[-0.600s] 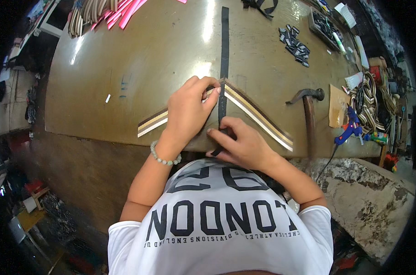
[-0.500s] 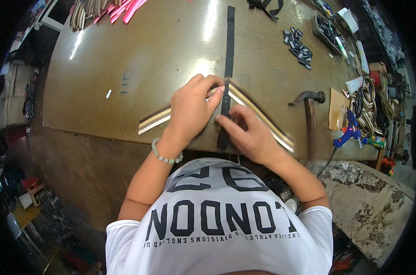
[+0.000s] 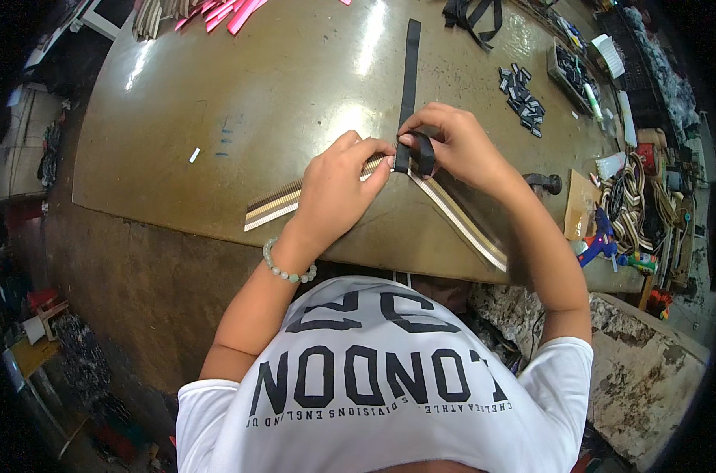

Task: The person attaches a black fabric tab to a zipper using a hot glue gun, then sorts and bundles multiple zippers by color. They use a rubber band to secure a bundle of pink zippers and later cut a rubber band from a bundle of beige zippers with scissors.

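A ribbed strap with brown, gold and white stripes point(image 3: 275, 206) lies bent into an upside-down V near the table's front edge. My left hand point(image 3: 338, 185) is closed on it just left of the bend, thumb and forefinger pinching. A flat black strap point(image 3: 411, 67) runs away from me up the table and crosses the bend. Its near part is folded up over the striped strap in a loop. My right hand point(image 3: 464, 150) is closed on that folded part, fingertips at the bend. The exact end of the black strap is hidden by my fingers.
The hammer point(image 3: 544, 184) lies partly behind my right forearm. Small black pieces point(image 3: 522, 101) are scattered beyond it, near a filled bin point(image 3: 571, 71). At the right edge sit a blue glue gun point(image 3: 601, 236) and coiled straps point(image 3: 630, 197). Pink strips point(image 3: 220, 12) lie far left.
My right hand has moved up and away from me, lifting the near part of the black strap and folding it over the bend. My left hand keeps its pinch.
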{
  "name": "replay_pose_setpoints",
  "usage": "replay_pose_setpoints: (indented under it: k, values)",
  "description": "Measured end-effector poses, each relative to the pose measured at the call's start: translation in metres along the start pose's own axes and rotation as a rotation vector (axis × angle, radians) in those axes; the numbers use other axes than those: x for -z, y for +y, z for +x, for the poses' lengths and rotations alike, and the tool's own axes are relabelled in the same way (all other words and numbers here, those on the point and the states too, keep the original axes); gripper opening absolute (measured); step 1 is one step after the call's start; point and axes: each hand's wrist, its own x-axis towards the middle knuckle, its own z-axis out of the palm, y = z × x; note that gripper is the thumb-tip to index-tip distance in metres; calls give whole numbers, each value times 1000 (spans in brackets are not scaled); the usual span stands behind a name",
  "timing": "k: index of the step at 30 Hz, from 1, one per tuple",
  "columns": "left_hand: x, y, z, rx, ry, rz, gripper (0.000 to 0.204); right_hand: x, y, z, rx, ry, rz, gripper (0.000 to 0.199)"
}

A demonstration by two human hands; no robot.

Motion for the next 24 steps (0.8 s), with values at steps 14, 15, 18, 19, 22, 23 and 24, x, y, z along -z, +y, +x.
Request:
replay_pose_setpoints:
  k: [14, 15, 18, 19, 22, 23, 24]
  values:
    - [-10, 9, -2, -31, 10, 229, 27, 10, 3, 20, -209, -20, -54, 19]
    - [-10, 11, -3, -45, -1, 269, 29, 12, 3, 25, -184, 91, -197, 20]
    - [-9, 15, -2, -52, -1, 330, 28, 12, 0, 24, -184, 322, -308, 26]
    - [-10, 16, -2, -52, 0, 342, 28, 11, -2, 17, -152, 363, -149, 25]
    - [-10, 16, 0, -31, -5, 338, 27, -6, -7, -29, -95, 420, -3, 20]
    - [-11, 16, 0, -27, -5, 323, 27, -14, -8, -43, -13, 439, -193, 20]
    - [-10, 15, 0, -26, -7, 299, 27, -24, -9, -58, 112, 412, -241, 20]
